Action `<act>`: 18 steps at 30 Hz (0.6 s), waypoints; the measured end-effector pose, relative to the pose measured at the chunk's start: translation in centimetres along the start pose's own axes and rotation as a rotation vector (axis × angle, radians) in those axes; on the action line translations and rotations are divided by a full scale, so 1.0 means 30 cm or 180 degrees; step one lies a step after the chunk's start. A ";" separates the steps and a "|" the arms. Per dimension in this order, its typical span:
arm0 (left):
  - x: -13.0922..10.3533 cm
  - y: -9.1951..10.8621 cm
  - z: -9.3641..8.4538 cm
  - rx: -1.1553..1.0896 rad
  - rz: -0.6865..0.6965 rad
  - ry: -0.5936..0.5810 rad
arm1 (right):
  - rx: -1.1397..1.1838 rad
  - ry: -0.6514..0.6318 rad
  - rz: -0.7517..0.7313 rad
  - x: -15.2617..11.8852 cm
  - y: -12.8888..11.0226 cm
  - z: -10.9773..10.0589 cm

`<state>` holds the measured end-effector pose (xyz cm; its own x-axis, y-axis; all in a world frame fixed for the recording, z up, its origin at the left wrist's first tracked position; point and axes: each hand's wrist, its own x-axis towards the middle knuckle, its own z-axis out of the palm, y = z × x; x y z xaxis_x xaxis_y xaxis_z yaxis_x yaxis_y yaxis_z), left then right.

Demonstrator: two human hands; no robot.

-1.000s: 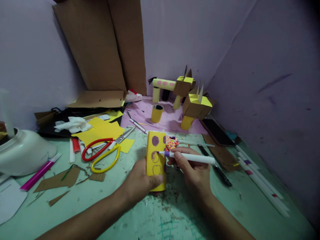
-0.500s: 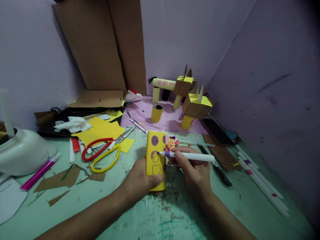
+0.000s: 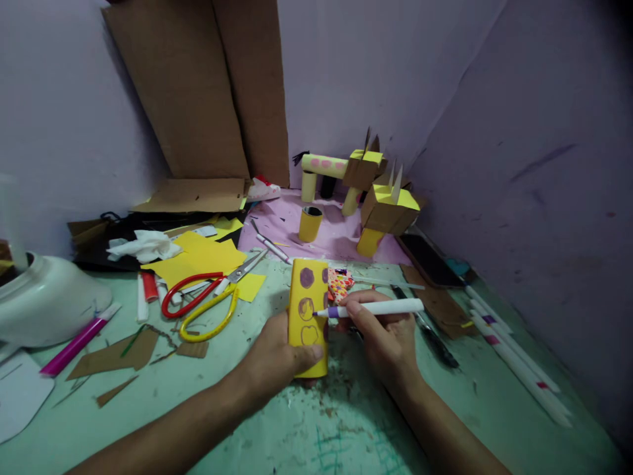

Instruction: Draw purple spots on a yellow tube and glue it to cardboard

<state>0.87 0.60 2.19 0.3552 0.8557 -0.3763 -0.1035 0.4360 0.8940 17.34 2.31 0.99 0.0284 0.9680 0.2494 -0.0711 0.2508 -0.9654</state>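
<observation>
A yellow paper-covered tube (image 3: 302, 290) stands lengthwise in my left hand (image 3: 279, 346), whose thumb lies across its lower front. Purple spots run down the tube: the top one is filled, the middle one partly coloured, the lower one only an outline. My right hand (image 3: 388, 336) is closed on a white marker (image 3: 390, 307) with a purple collar. The marker's tip touches the tube at the right edge of the middle spot. My right fingertips are partly hidden behind the marker.
Red-and-yellow scissors (image 3: 230, 284) and yellow paper (image 3: 202, 256) lie left. Behind are a short yellow tube (image 3: 310, 224) and box-headed figures (image 3: 390, 208) on pink paper. A white pot (image 3: 59, 303) stands far left; a phone (image 3: 430, 260) and white markers (image 3: 519, 363) lie right.
The marker tip has moved slightly down and right on the middle spot, and more purple strokes show inside it. My left hand and the tube have hardly moved.
</observation>
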 end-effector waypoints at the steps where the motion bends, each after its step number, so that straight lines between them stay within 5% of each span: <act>1: 0.001 0.000 0.001 -0.0012 -0.0008 0.0009 | 0.0009 -0.0005 0.0000 0.001 -0.001 0.001; 18: 0.000 -0.003 0.001 -0.0044 -0.0004 0.0030 | 0.0203 -0.0044 0.0093 0.002 0.012 0.003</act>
<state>0.91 0.55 2.13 0.3466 0.8577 -0.3797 -0.1159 0.4409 0.8901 17.23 2.46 0.66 0.0116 0.9748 0.2226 -0.1351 0.2221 -0.9656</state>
